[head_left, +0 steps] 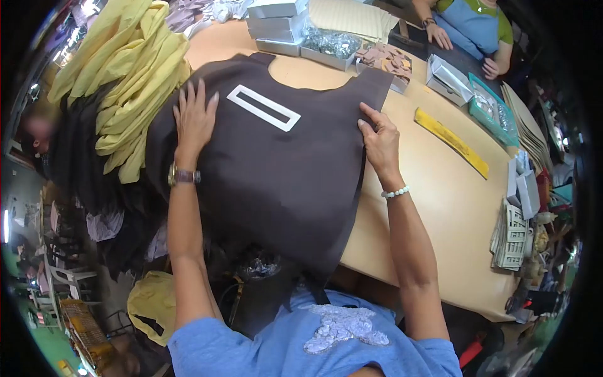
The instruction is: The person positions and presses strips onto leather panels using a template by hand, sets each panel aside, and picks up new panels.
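A dark, apron-shaped cloth piece (282, 188) with a curved neckline lies over the table and hangs off its near edge. On its upper part rests a flat white rectangular frame (264, 108) with a long slot. My left hand (196, 116) lies flat on the cloth, left of the frame, fingers spread. At the cloth's right edge is my right hand (380, 138), its thumb and index finger at the border and the other fingers curled, seemingly gripping the edge. A yellow ruler-like strip (451, 143) lies to the right of that hand.
Yellow cloth pieces (135, 81) are heaped at the left above dark ones. White boxes (276, 28), a box of clear packets (330, 47) and brown pieces (384, 60) line the table's back. A teal basket (493, 110) stands right, near another person's hands (440, 36).
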Available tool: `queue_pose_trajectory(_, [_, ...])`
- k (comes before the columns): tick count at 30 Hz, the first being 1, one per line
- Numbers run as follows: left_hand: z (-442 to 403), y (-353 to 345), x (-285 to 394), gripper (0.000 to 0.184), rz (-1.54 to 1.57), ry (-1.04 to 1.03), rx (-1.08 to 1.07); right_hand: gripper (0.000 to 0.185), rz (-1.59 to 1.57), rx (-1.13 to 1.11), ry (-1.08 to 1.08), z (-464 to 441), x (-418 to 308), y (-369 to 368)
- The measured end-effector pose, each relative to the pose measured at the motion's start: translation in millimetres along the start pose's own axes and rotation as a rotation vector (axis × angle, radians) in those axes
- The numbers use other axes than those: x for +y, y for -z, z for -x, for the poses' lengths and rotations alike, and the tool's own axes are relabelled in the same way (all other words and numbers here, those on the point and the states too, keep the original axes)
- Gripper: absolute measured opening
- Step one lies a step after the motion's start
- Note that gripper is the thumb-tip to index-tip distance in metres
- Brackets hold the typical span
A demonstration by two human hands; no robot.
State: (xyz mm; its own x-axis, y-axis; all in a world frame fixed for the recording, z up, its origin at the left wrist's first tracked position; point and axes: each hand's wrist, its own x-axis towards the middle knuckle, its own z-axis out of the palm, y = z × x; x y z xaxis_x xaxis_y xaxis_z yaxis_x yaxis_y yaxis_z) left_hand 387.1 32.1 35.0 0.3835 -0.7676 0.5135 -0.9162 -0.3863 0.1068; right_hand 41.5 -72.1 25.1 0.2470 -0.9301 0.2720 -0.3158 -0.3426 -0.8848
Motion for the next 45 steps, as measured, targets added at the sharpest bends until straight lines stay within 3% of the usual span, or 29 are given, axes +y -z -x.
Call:
queue_pose_trajectory(2, [25.3, -5.7, -9.6, 0.062, 0.063, 0.150, -0.216, 0.033, -0.055, 0.065, 0.049, -1.5, 13.1, -5.7])
queue_pose_trajectory(5, [22.0, -14.2, -16.1, 0.066, 0.163, 0.195, -0.307, 0.037, -0.027, 0.018, -0.046, -0.9, 3.2, -2.3])
queue_pose_trajectory(9, [-4.1, -31.4, -19.1, 0.067, 0.175, 0.103, -0.374, 0.038, -0.070, 0.056, -0.047, 0.3, 12.6, -5.3])
queue_pose_trajectory(11, [-12.3, -33.9, -19.5, 0.066, 0.085, 0.051, -0.257, 0.038, -0.077, 0.021, -0.139, 6.6, 5.6, -2.2])
queue_pose_trajectory(14, [-12.8, -23.0, -21.4, 0.060, -0.039, -0.008, -0.019, 0.038, -0.139, 0.084, -0.033, 12.2, 22.1, -7.0])
queue_pose_trajectory(16, [3.9, -4.4, -22.1, 0.057, -0.062, -0.004, 0.084, 0.038, -0.193, 0.074, -0.083, 15.2, 20.8, -6.9])
queue_pose_trajectory(18, [31.9, 10.8, -36.9, 0.053, -0.243, -0.023, 0.119, 0.038, -0.221, 0.093, -0.083, 15.6, 28.8, -11.7])
queue_pose_trajectory(22, [95.5, 24.0, -94.2, 0.039, -0.245, 0.154, -0.008, 0.038, -0.204, 0.106, -0.054, 16.3, 23.4, -10.8])
queue_pose_trajectory(25, [112.7, 33.4, -117.8, 0.032, 0.034, 0.308, 0.052, 0.038, -0.203, 0.099, -0.075, 16.9, 18.9, -9.5])
queue_pose_trajectory(29, [107.8, 51.3, -125.0, 0.030, 0.173, 0.465, -0.019, 0.038, -0.168, 0.106, -0.037, 17.9, 21.0, -9.5])
queue_pose_trajectory(32, [99.4, 62.9, -112.5, 0.029, -0.272, 0.170, 0.254, 0.038, -0.166, 0.109, -0.019, 19.3, 20.8, -11.4])
queue_pose_trajectory(33, [97.0, 64.5, -111.1, 0.034, -0.290, 0.223, 0.205, 0.038, -0.173, 0.113, -0.023, 19.8, 21.2, -12.0])
queue_pose_trajectory(36, [104.9, 51.6, -88.3, 0.040, -0.037, 0.345, 0.231, 0.038, -0.213, 0.118, -0.033, 16.9, 26.9, -15.2])
queue_pose_trajectory(37, [112.3, 46.1, -85.2, 0.048, 0.050, 0.424, 0.142, 0.038, -0.212, 0.116, -0.034, 16.9, 25.9, -14.4])
queue_pose_trajectory(41, [141.8, 3.6, -104.8, 0.051, 0.413, 0.628, 0.348, 0.039, -0.228, 0.084, -0.067, 17.8, 27.3, -10.6])
queue_pose_trajectory(44, [140.8, 10.2, -126.7, 0.046, 0.417, 0.768, 0.278, 0.039, -0.210, 0.114, -0.029, 19.0, 23.5, -10.5])
queue_pose_trajectory(45, [139.1, 16.3, -133.8, 0.036, 0.307, 0.665, 0.310, 0.039, -0.208, 0.111, -0.033, 18.7, 22.6, -10.4])
